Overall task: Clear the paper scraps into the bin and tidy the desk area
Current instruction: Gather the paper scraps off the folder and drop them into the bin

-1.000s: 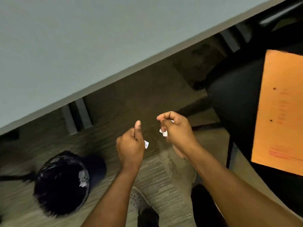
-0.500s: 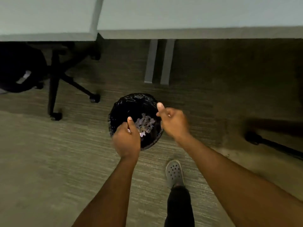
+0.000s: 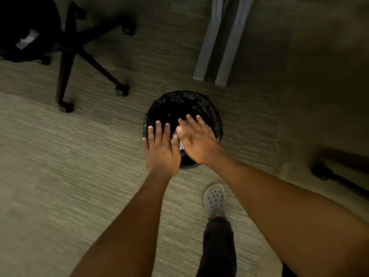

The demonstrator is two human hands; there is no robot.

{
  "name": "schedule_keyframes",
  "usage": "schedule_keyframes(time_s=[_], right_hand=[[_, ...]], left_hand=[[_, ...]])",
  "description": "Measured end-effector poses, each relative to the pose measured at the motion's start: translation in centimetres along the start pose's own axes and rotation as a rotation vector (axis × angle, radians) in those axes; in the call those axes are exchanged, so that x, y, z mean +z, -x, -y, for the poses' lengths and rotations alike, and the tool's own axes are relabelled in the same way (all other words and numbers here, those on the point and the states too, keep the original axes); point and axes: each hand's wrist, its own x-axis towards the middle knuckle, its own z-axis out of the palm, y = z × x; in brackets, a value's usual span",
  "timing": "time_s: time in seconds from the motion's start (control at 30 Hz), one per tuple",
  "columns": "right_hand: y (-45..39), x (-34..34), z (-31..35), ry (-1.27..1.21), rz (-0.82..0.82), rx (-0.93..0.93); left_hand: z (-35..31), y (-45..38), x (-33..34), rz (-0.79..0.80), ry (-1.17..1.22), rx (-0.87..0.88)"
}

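Observation:
A round bin (image 3: 175,102) lined with a black plastic bag stands on the carpet below me. Both my hands hover flat over its opening, palms down. My left hand (image 3: 161,148) has its fingers spread and holds nothing. My right hand (image 3: 197,140) is also spread, slightly blurred. A few white paper scraps (image 3: 180,145) show in the gap between the two hands, inside the bin. The rest of the bin's contents is hidden under my hands.
A black office chair base (image 3: 79,50) with castors stands at the upper left. Two grey desk legs (image 3: 217,43) rise behind the bin. Another black castor leg (image 3: 327,173) lies at the right. My grey clog (image 3: 214,198) is on the carpet near the bin.
Both hands were pinched on small white scraps and moved over the bin. Now the fingers are spread flat and empty. The view has tilted further down onto the bin.

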Motion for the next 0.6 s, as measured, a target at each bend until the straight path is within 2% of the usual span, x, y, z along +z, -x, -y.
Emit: schedule_keyframes(time_s=[0.07, 0.17, 0.47, 0.6], right_hand=[[0.9, -0.3, -0.7, 0.113, -0.021, -0.061], [2.0, -1.3, -1.2, 0.171, -0.036, -0.075], [6.6, -6.4, -4.0, 0.097, -0.175, 0.06], [10.1, -9.1, -6.1, 0.063, -0.29, 0.137]], left_hand=[[-0.1, 0.8, 0.1, -0.015, -0.071, 0.094], [-0.9, 1.1, 0.0, 0.007, -0.09, 0.091], [-7.7, 2.6, -0.5, 0.048, -0.101, 0.206], [-12.5, 4.2, -0.4, 0.09, -0.104, 0.328]])
